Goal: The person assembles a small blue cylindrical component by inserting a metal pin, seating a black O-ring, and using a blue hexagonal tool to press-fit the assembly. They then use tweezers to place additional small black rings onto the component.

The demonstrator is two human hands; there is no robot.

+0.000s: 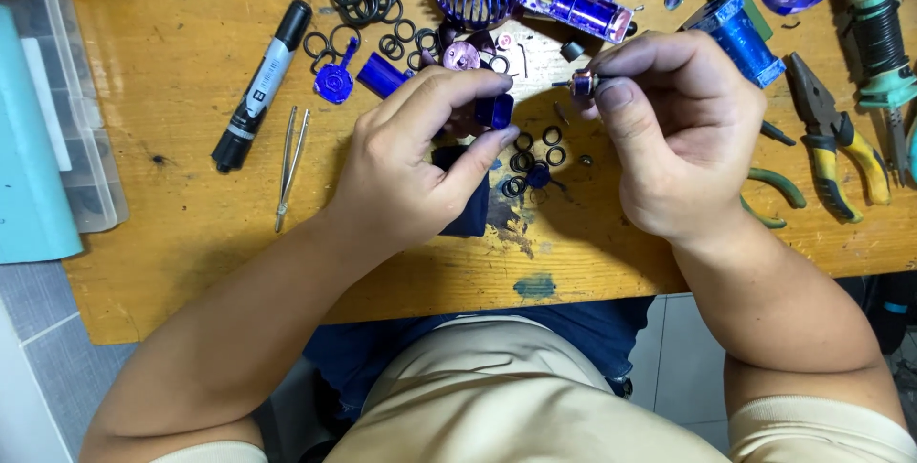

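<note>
Left hand (411, 167) fingers pinching small blue block (494, 110); right hand (669, 129) fingers pressed on tiny motor (582, 85), held just right of block, above black rings (535, 152) on worktop (181, 253)

Both forearms bare to above the elbow. Left hand (411, 172) and right hand (673, 138): no gloves, rings or watch. Short beige sleeves; beige shirt; dark blue trousers.

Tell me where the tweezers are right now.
In the head view, the metal tweezers lie on the wooden table, left of the left hand and just right of the black marker.
</note>
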